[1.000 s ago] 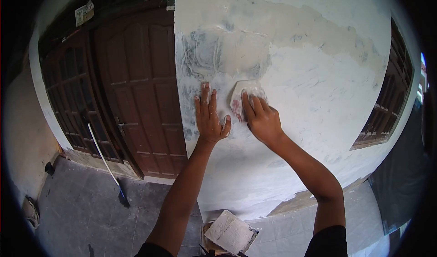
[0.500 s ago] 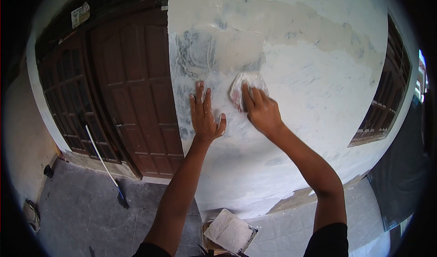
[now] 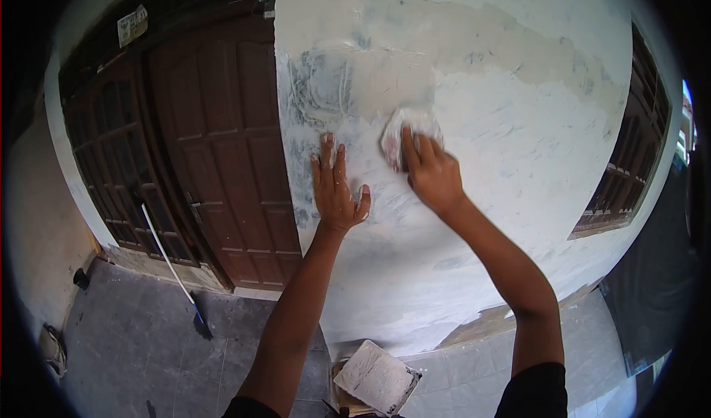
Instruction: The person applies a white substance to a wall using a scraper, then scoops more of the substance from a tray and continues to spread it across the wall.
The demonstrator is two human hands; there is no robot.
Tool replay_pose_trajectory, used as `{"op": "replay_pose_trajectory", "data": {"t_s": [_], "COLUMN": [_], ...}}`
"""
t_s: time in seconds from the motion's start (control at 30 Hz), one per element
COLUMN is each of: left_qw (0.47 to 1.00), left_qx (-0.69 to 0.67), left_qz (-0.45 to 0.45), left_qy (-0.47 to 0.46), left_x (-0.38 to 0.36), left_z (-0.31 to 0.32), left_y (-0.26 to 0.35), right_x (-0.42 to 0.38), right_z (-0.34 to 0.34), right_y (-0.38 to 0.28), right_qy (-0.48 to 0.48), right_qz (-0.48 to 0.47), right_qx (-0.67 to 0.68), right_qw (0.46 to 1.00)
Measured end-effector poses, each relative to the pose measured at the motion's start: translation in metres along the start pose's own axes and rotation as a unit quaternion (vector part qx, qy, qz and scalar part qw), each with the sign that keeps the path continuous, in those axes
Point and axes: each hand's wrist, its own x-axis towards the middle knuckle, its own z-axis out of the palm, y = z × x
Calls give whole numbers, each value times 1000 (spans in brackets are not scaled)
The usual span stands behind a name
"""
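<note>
My right hand [image 3: 432,170] presses a small putty-smeared scraper [image 3: 400,133] flat against a white plastered wall [image 3: 503,136]. Its fingers lie over the blade, which shows a reddish edge under the putty. My left hand [image 3: 337,188] rests flat on the wall just left of it, fingers spread and pointing up, holding nothing. Grey smears of fresh filler [image 3: 326,85] cover the wall above the left hand, beside a bare beige patch [image 3: 459,40].
A brown wooden double door [image 3: 207,144] stands left of the wall. A white-handled tool [image 3: 172,266] leans near it on the grey tiled floor [image 3: 126,336]. A putty-covered board [image 3: 378,377] sits on a container below me. A brown window [image 3: 629,159] is at right.
My right hand has slid the scraper up the wall and slightly to the right. My left hand has stayed flat on the wall.
</note>
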Motion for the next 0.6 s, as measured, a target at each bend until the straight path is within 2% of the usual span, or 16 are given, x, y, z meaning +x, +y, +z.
{"op": "replay_pose_trajectory", "data": {"t_s": [0.1,0.2,0.27,0.33,0.43,0.6], "left_qw": [1000,1000,1000,1000,1000,1000], "left_qx": [1,6,3,-1,-2,-6], "left_qz": [3,-2,3,-3,-5,-8], "left_qy": [-1,-2,5,3,1,8], "left_x": [1,2,0,0,-1,-2], "left_z": [-2,1,1,1,1,1], "left_y": [0,0,-1,0,-1,-1], "right_x": [-34,-20,15,52,75,23], "right_z": [-6,-22,-30,-31,-11,3], "right_y": [-18,-15,-3,10,18,-17], "right_qy": [-29,-22,73,96,52,11], "right_qz": [-6,-2,3,9,24,-8], "right_qx": [37,70,46,12,19,31], "right_qw": [999,997,996,995,998,999]}}
